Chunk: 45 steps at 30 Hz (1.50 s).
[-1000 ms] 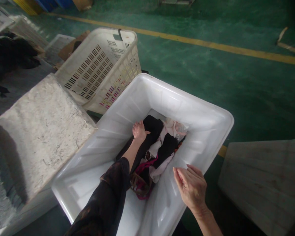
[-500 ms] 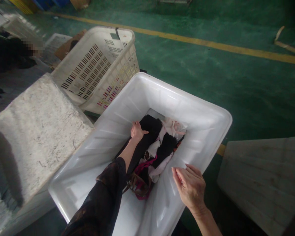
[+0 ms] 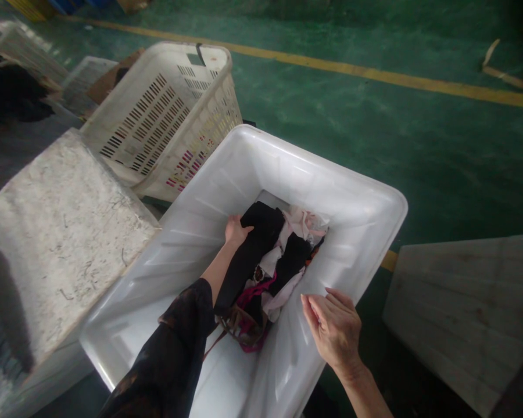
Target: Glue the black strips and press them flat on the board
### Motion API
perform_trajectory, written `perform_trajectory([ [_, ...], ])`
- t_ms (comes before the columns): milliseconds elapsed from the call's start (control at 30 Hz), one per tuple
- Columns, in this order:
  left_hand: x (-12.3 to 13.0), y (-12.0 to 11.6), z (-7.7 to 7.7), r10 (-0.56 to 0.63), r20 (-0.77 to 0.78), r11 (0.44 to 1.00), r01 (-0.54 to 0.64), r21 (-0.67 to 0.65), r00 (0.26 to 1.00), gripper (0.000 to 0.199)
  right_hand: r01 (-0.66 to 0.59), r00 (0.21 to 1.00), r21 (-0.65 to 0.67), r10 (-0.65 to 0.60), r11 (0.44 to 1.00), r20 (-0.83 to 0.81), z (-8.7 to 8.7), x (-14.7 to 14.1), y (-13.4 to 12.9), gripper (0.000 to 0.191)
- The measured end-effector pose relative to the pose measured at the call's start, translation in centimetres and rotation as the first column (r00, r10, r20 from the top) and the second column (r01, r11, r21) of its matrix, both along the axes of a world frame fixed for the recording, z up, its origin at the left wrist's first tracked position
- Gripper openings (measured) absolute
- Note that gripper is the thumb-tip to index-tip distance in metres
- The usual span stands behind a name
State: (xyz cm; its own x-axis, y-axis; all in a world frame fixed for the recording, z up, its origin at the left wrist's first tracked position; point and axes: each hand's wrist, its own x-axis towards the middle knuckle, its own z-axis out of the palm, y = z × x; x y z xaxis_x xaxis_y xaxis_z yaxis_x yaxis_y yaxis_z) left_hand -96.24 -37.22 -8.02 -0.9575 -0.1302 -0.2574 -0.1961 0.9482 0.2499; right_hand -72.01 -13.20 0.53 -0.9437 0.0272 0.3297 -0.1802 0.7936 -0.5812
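My left hand (image 3: pixel 237 230) reaches down into a large white plastic bin (image 3: pixel 326 168). Its thumb lies over the left edge of a folded black cloth (image 3: pixel 257 244), and the other fingers are mostly hidden along that edge; the hand is closed on it. Beside the cloth lie a pale pink and white cloth (image 3: pixel 303 223), another black piece (image 3: pixel 293 261) and magenta fabric (image 3: pixel 257 288). Over the bin's right side hovers my right hand (image 3: pixel 336 328), apart from the cloths, with loosely curled fingers and nothing visible in them.
A slatted cream basket (image 3: pixel 157 122) adjoins the bin's far left. Closer on the left is a worn, whitish flat-topped block (image 3: pixel 70 209). A grey-white container (image 3: pixel 462 302) stands to the right. A yellow line (image 3: pixel 331 67) crosses the green floor (image 3: pixel 314 122).
The view has shifted slightly. My left hand has drawn a little toward the left with the edge of the black cloth. My right hand keeps nearly the same place and shape.
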Motion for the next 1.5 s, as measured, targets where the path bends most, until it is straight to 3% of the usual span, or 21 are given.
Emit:
perform_trajectory([
  [200,0.1,0.3,-0.3,-0.001,-0.011,0.998,0.000,-0.067,1.000,0.046,-0.003,1.000,-0.006,0.003,1.000,-0.001,-0.1,0.0,0.1,0.019],
  [600,-0.4,0.6,0.6,0.077,0.006,0.994,-0.076,-0.079,0.997,0.048,-0.001,1.000,-0.020,0.001,1.000,0.000,0.0,0.0,0.0,0.021],
  [800,-0.5,0.6,1.2,0.094,0.022,0.996,-0.093,-0.007,0.995,0.051,-0.001,1.000,-0.027,0.001,1.000,0.006,-0.2,0.2,0.0,0.019],
  [933,-1.4,-0.4,1.3,0.081,0.107,0.985,-0.096,0.146,0.991,0.042,-0.002,1.000,-0.034,0.002,0.999,0.004,0.1,0.0,0.0,0.019],
  [1067,-1.5,-1.6,1.6,-0.010,0.254,0.894,-0.105,0.436,0.967,0.030,0.009,1.000,-0.034,-0.010,0.999,-0.017,0.3,-0.1,-0.1,0.020],
  [1200,-0.6,-2.4,2.7,-0.110,0.270,0.731,-0.106,0.674,0.957,0.059,0.011,1.000,-0.023,-0.012,1.000,-0.024,0.2,-0.1,-0.1,0.022],
  [1333,0.8,-3.0,4.7,-0.174,0.232,0.608,-0.081,0.790,0.957,0.076,0.006,1.000,-0.004,-0.006,1.000,-0.024,0.2,-0.1,-0.1,0.026],
  [1500,4.5,-3.6,8.0,-0.158,0.157,0.541,-0.048,0.840,0.975,0.069,0.007,1.000,0.015,-0.007,1.000,-0.024,0.1,-0.2,-0.1,0.026],
])
